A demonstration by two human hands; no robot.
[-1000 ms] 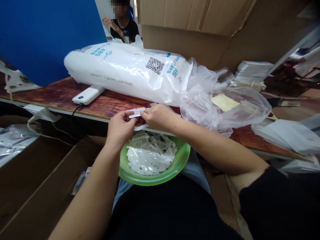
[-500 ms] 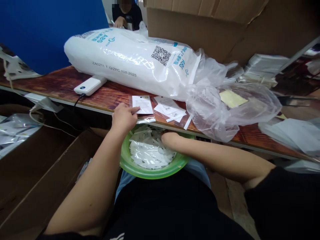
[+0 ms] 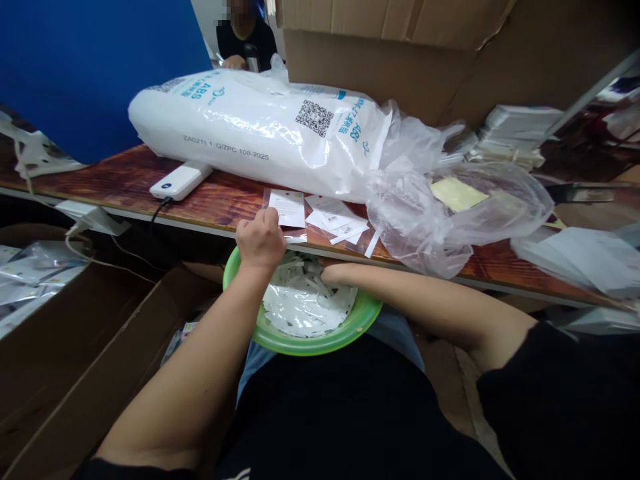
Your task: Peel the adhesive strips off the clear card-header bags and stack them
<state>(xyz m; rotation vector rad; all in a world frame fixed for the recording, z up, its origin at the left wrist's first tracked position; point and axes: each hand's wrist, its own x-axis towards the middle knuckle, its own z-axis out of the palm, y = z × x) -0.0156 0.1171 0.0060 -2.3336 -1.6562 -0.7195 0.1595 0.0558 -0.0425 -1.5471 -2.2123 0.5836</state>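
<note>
My left hand (image 3: 260, 240) is curled, knuckles up, at the table's front edge, its fingertips closed on the near edge of a small clear packet with a white card (image 3: 291, 208). My right hand (image 3: 340, 272) reaches into a green bowl (image 3: 320, 343) on my lap. Its fingers are hidden below the table edge among several small white plastic pieces (image 3: 305, 307). More flat packets and white cards (image 3: 336, 220) lie on the table just right of my left hand.
A large white sack (image 3: 250, 133) lies across the wooden table (image 3: 125, 183), with a crumpled clear bag (image 3: 450, 207) at its right end. A white power bank (image 3: 181, 180) with a cable sits left. Cardboard boxes (image 3: 75, 360) stand lower left; another person (image 3: 243, 33) sits behind.
One second ago both hands held a small packet above the bowl. Since then the packet has come to lie on the table under my left hand, and my right hand has dropped into the bowl.
</note>
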